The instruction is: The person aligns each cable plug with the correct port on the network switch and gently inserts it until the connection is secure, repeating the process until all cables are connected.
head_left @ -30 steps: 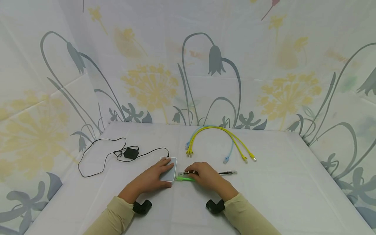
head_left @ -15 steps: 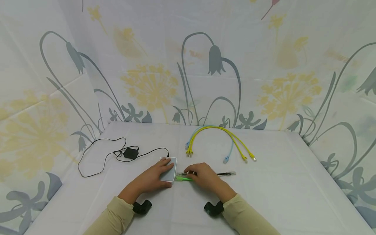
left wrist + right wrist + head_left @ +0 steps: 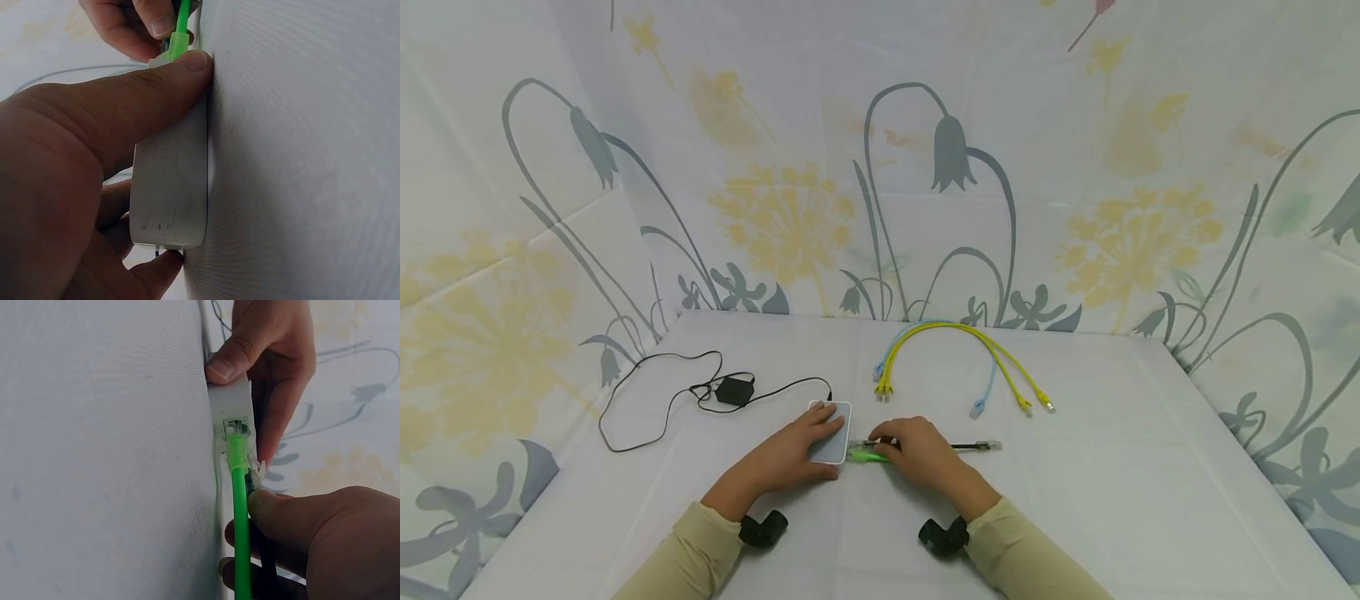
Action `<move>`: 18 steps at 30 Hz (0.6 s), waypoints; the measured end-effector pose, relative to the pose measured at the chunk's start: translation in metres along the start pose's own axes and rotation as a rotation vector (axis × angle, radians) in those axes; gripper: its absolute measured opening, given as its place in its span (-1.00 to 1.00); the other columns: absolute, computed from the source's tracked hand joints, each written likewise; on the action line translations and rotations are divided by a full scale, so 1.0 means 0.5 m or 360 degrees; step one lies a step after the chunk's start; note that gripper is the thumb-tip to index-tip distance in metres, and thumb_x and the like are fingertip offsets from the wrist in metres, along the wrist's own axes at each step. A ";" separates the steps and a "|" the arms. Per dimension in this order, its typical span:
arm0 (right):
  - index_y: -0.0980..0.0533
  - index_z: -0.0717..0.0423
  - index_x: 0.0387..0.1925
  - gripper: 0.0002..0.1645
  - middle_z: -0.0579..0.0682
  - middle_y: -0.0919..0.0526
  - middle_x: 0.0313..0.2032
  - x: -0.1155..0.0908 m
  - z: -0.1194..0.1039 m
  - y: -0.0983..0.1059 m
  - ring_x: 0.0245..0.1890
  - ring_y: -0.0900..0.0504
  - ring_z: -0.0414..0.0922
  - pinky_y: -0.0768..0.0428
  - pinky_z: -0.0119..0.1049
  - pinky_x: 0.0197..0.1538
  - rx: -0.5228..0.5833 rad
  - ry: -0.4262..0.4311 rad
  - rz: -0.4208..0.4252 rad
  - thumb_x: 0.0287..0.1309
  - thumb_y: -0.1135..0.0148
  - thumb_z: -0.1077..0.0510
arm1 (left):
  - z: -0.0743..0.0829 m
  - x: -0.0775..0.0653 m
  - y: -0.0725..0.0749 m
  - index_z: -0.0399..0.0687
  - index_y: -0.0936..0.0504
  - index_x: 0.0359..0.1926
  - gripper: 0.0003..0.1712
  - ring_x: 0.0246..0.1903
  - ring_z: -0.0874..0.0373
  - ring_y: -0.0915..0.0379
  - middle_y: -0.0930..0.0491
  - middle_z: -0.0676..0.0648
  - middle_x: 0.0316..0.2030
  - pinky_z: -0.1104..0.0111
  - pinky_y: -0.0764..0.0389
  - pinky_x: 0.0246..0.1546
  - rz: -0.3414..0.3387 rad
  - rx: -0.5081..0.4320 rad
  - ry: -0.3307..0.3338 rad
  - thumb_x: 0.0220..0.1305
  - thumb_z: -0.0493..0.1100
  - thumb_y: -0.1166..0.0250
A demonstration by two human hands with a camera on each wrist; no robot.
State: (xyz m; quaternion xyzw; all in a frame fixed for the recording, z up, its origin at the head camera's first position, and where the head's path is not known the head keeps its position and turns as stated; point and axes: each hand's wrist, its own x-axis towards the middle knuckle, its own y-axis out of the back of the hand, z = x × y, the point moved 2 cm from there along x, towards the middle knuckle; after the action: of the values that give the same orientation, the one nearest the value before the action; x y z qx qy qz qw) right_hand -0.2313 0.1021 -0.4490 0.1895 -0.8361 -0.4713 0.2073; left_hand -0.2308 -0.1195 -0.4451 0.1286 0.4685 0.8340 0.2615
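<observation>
A small white router lies flat on the white table. My left hand grips it, thumb along its near side and fingers over the top and far side. At the router's right side, my right hand pinches a black Ethernet cable just behind its clear plug. That plug is up against the port side; how deep it sits is hidden. Beside it, a green Ethernet cable has its plug in a port and runs under my right hand.
A black power adapter with a looped cord lies to the left, its thin lead reaching the router's back. Yellow Ethernet cables and a light blue one arch behind my right hand. A flower-printed curtain stands at the back.
My right hand has shifted slightly left with the black Ethernet cable, bringing its plug up to the router. My left hand and the router have stayed put.
</observation>
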 end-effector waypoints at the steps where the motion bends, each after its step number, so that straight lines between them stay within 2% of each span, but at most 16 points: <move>1: -0.67 -0.02 -0.12 -0.80 -0.13 -0.73 -0.29 0.000 -0.001 0.000 -0.30 -0.63 -0.24 -0.58 -0.31 -0.19 0.0001 0.0000 0.0002 0.27 -0.22 0.11 | 0.001 0.000 0.000 -0.11 -0.27 0.42 -0.11 0.51 -0.17 0.16 -0.06 -0.14 0.50 -0.08 -0.16 0.38 0.0002 0.0000 0.0000 0.15 0.06 -0.40; 18: -0.67 -0.03 -0.14 -0.82 -0.12 -0.74 -0.28 0.001 0.000 -0.008 -0.29 -0.65 -0.23 -0.59 -0.30 -0.18 -0.0005 0.0057 0.0074 0.24 -0.25 0.12 | 0.001 0.001 0.000 -0.11 -0.28 0.42 -0.11 0.51 -0.17 0.15 -0.07 -0.14 0.49 -0.08 -0.16 0.38 0.0005 -0.0002 0.0001 0.14 0.06 -0.41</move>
State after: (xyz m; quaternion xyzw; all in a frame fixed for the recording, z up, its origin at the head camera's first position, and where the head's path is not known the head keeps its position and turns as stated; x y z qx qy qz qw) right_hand -0.2310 0.1002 -0.4524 0.1780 -0.8357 -0.4641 0.2336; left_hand -0.2310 -0.1188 -0.4449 0.1290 0.4679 0.8347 0.2601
